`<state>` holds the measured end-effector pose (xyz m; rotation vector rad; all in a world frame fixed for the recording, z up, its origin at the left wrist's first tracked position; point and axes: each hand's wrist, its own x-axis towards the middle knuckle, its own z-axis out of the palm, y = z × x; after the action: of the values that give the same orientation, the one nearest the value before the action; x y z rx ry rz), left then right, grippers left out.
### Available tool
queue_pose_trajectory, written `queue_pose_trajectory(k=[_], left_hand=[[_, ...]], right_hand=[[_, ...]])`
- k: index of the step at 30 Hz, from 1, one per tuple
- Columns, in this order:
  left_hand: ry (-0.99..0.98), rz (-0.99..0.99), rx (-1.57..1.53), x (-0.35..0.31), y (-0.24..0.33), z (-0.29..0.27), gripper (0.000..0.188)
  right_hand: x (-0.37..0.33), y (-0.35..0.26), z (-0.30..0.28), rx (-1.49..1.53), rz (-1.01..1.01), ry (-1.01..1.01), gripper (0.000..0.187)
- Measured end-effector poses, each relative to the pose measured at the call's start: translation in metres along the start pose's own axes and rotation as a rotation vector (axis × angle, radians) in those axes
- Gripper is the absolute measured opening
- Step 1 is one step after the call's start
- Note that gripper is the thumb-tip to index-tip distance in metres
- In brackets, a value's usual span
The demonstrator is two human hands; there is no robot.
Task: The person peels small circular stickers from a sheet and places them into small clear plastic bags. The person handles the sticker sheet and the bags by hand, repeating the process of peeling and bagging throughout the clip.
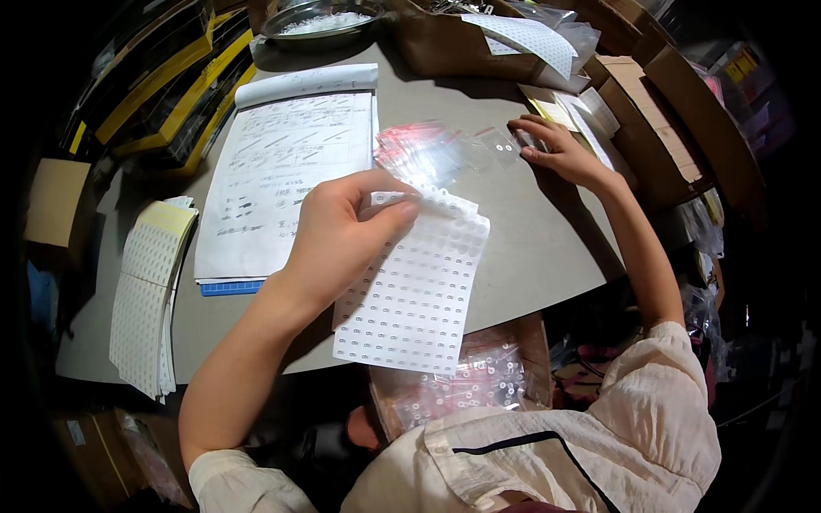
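White label paper point(405, 312) in left hand point(346, 227), two rings point(500, 148) near right hand point(560, 152)

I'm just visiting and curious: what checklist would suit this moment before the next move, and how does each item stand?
1. White paper sheet of small printed stickers held by the left hand: ok, pinched near its top edge.
2. Small clear plastic bag with two white rings near the right hand: ok, it lies by the fingertips.
3. Right hand gripping that bag: cannot tell, contact is unclear.
4. Clear plastic bags with red strips neatly separated: not ok, they overlap in a heap.
5. White handwritten paper pad fully visible: not ok, the left hand and forearm hide part of it.
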<state>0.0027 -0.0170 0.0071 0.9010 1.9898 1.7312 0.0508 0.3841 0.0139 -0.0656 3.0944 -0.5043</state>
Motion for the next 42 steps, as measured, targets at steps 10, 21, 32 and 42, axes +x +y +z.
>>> queue_pose_trajectory(k=[10, 21, 32, 42], left_hand=[[-0.005, -0.039, -0.141, 0.002, 0.003, -0.002, 0.017], [0.031, -0.010, -0.170, 0.004, 0.000, -0.006, 0.019], [0.077, -0.003, -0.142, 0.001, 0.008, -0.009, 0.023], [0.116, 0.068, -0.117, 0.002, 0.010, -0.014, 0.021]], right_hand=[[-0.060, -0.008, -0.001, 0.688, 0.154, 0.204, 0.047], [-0.061, -0.036, 0.041, -0.047, -0.181, 0.100, 0.061], [-0.095, -0.063, 0.013, 0.725, -0.033, 0.158, 0.046], [-0.115, -0.092, 0.044, 0.114, -0.307, -0.007, 0.051]])
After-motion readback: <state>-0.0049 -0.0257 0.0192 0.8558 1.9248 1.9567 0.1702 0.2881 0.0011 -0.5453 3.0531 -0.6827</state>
